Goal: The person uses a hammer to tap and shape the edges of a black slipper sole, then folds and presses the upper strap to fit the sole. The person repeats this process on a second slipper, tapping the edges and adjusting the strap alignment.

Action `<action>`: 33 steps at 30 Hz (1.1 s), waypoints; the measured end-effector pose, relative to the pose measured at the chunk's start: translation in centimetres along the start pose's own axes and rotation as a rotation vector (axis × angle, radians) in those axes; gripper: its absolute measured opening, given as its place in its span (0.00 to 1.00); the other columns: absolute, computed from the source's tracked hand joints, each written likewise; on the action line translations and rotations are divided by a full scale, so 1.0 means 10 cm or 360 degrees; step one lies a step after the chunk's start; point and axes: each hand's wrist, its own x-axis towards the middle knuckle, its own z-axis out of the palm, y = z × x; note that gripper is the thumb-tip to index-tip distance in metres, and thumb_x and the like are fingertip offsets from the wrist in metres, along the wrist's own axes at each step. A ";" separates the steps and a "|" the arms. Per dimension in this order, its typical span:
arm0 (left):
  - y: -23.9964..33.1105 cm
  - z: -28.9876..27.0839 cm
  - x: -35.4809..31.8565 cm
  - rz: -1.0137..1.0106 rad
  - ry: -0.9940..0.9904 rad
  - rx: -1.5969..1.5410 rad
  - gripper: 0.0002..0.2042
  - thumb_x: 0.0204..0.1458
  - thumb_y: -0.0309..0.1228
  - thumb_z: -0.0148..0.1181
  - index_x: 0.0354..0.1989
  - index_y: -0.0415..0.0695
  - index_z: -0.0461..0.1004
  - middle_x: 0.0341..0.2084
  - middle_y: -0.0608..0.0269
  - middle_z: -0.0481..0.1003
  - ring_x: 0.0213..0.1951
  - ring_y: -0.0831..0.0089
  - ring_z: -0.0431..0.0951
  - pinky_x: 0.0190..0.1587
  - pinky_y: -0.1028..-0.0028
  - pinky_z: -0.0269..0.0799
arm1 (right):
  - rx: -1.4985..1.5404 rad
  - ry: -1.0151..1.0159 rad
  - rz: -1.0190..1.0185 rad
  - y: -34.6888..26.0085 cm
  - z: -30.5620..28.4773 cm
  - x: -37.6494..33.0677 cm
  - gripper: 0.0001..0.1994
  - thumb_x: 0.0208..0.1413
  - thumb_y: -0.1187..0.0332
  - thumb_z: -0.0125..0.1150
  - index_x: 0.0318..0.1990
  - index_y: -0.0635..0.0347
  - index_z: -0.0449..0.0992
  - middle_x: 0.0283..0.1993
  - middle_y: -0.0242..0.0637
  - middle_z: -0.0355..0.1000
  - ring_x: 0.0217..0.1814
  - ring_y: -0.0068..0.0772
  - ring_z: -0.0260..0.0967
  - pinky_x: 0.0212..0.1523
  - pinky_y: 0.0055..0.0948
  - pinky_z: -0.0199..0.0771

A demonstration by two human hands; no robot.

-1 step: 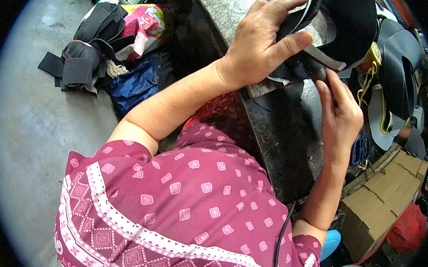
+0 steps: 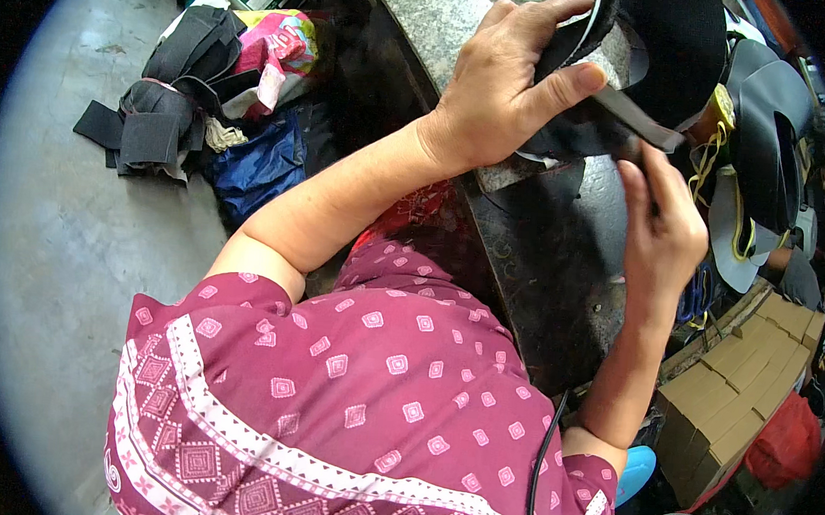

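Observation:
A black, curved piece point(image 2: 683, 56), shaped like a shoe upper with a pale inner edge, is held up over the worktable; its top runs out of view. My left hand point(image 2: 500, 96) is closed on its left side, thumb lying across the front. From under that thumb a narrow grey strip or flap point(image 2: 640, 122) slants down to the right. At the piece's lower edge, the fingertips of my right hand point(image 2: 665, 227) are pinched together on the dark material just below the strip's end. Exactly what lies between those fingertips is partly hidden.
The worktable has a speckled stone-like top point(image 2: 414, 23). On the right are stacked black and grey cut pieces point(image 2: 766, 105), a yellow thread spool point(image 2: 717, 116), blue-handled scissors point(image 2: 696, 295) and cardboard boxes point(image 2: 734, 380). Black strips point(image 2: 158, 130) and a blue plastic bag point(image 2: 264, 169) lie on the left floor.
My right hand has shifted slightly right and downward. The grey strip's free end has moved right with it. My left hand stays nearly where it was.

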 end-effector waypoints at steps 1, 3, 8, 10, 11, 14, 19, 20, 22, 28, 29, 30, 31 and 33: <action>0.00 0.01 0.01 -0.0029 -0.0014 -0.0016 0.32 0.61 0.47 0.59 0.65 0.33 0.64 0.48 0.44 0.73 0.50 0.55 0.71 0.57 0.63 0.64 | 0.0147 0.0175 -0.0011 0.01 0.00 -0.02 0.13 0.59 0.65 0.67 0.49 0.59 0.81 0.39 0.43 0.79 0.35 0.43 0.79 0.36 0.32 0.77; 0.01 0.05 0.04 -0.0035 -0.0012 -0.0029 0.33 0.61 0.49 0.58 0.64 0.33 0.65 0.48 0.45 0.73 0.50 0.55 0.71 0.57 0.63 0.64 | 0.0292 0.0114 0.0104 0.03 0.02 -0.05 0.13 0.59 0.66 0.67 0.49 0.61 0.81 0.41 0.43 0.80 0.38 0.42 0.80 0.38 0.33 0.78; -0.05 0.17 0.13 0.0073 0.0025 -0.0039 0.34 0.62 0.53 0.55 0.63 0.33 0.66 0.49 0.43 0.71 0.52 0.54 0.71 0.58 0.63 0.64 | -0.0161 -0.0149 -0.0115 0.06 0.09 -0.06 0.16 0.60 0.57 0.66 0.52 0.49 0.81 0.36 0.40 0.78 0.33 0.44 0.78 0.33 0.36 0.77; -0.09 0.17 0.18 0.0152 0.0022 0.0025 0.34 0.63 0.53 0.55 0.64 0.33 0.65 0.49 0.43 0.71 0.52 0.54 0.70 0.58 0.62 0.63 | -0.0161 -0.0125 -0.0045 0.09 0.06 -0.02 0.15 0.60 0.58 0.65 0.53 0.46 0.81 0.33 0.38 0.77 0.30 0.42 0.77 0.31 0.35 0.75; -0.09 0.15 0.18 0.0143 -0.0003 0.0053 0.35 0.63 0.54 0.55 0.64 0.33 0.65 0.49 0.44 0.71 0.52 0.55 0.70 0.58 0.63 0.63 | -0.0137 -0.0026 -0.0053 0.09 0.05 -0.02 0.15 0.59 0.60 0.66 0.53 0.49 0.81 0.33 0.39 0.76 0.29 0.41 0.76 0.31 0.33 0.75; -0.08 0.09 0.12 -0.0013 -0.0069 -0.0052 0.36 0.62 0.55 0.54 0.66 0.33 0.63 0.49 0.45 0.71 0.51 0.56 0.70 0.59 0.63 0.63 | 0.0260 0.0137 0.0051 0.09 0.09 -0.03 0.15 0.59 0.62 0.67 0.51 0.57 0.81 0.40 0.40 0.80 0.36 0.44 0.79 0.37 0.31 0.78; -0.04 0.07 0.03 -0.0045 0.0057 -0.0208 0.37 0.63 0.57 0.51 0.67 0.34 0.62 0.49 0.47 0.72 0.51 0.58 0.69 0.60 0.64 0.60 | 0.0062 -0.0152 0.0020 0.09 0.16 -0.04 0.16 0.60 0.58 0.66 0.52 0.53 0.80 0.42 0.42 0.80 0.38 0.45 0.80 0.37 0.34 0.78; -0.02 0.06 0.00 -0.0047 0.0038 -0.0196 0.37 0.63 0.56 0.52 0.67 0.33 0.62 0.49 0.47 0.72 0.52 0.58 0.69 0.60 0.64 0.60 | 0.0041 -0.0177 0.0049 0.10 0.14 -0.04 0.16 0.60 0.58 0.66 0.52 0.53 0.80 0.40 0.41 0.80 0.36 0.45 0.79 0.36 0.34 0.77; -0.01 -0.02 -0.05 -0.0022 0.0001 -0.0164 0.36 0.63 0.55 0.52 0.66 0.33 0.62 0.50 0.47 0.72 0.53 0.57 0.69 0.60 0.63 0.60 | 0.0062 -0.0033 -0.0058 0.09 0.10 -0.01 0.15 0.58 0.63 0.68 0.50 0.57 0.81 0.37 0.43 0.79 0.34 0.45 0.78 0.35 0.34 0.77; 0.02 -0.20 -0.24 -0.0072 -0.0018 0.0211 0.23 0.67 0.51 0.51 0.50 0.38 0.69 0.38 0.63 0.71 0.39 0.76 0.70 0.44 0.76 0.67 | 0.0107 -0.0205 -0.0230 -0.11 0.24 0.03 0.14 0.57 0.65 0.69 0.50 0.54 0.82 0.36 0.41 0.78 0.32 0.44 0.78 0.33 0.35 0.76; 0.02 -0.19 -0.25 -0.0084 0.0003 0.0187 0.23 0.67 0.50 0.51 0.50 0.38 0.68 0.38 0.63 0.71 0.39 0.76 0.70 0.44 0.75 0.67 | 0.0090 -0.0214 -0.0201 -0.11 0.22 0.04 0.15 0.56 0.63 0.69 0.51 0.48 0.82 0.33 0.38 0.77 0.30 0.42 0.77 0.30 0.36 0.75; 0.03 -0.19 -0.27 -0.0100 0.0023 0.0169 0.23 0.67 0.50 0.51 0.51 0.38 0.68 0.38 0.63 0.71 0.39 0.76 0.70 0.44 0.75 0.68 | 0.0070 -0.0162 -0.0163 -0.12 0.23 0.04 0.15 0.55 0.63 0.70 0.51 0.48 0.82 0.33 0.38 0.77 0.29 0.42 0.77 0.30 0.36 0.75; 0.04 -0.18 -0.28 -0.0121 0.0042 0.0141 0.24 0.67 0.50 0.50 0.50 0.38 0.68 0.38 0.63 0.71 0.39 0.75 0.70 0.44 0.75 0.68 | 0.0032 -0.0202 -0.0144 -0.10 0.19 0.05 0.15 0.55 0.64 0.70 0.51 0.48 0.82 0.32 0.38 0.76 0.29 0.41 0.76 0.29 0.35 0.75; 0.07 -0.17 -0.28 -0.0135 0.0089 0.0086 0.25 0.66 0.52 0.49 0.51 0.38 0.70 0.37 0.58 0.73 0.39 0.63 0.68 0.47 0.66 0.65 | 0.0108 -0.0079 -0.0152 -0.05 0.17 0.07 0.16 0.54 0.65 0.71 0.51 0.50 0.82 0.32 0.38 0.76 0.28 0.41 0.76 0.29 0.33 0.74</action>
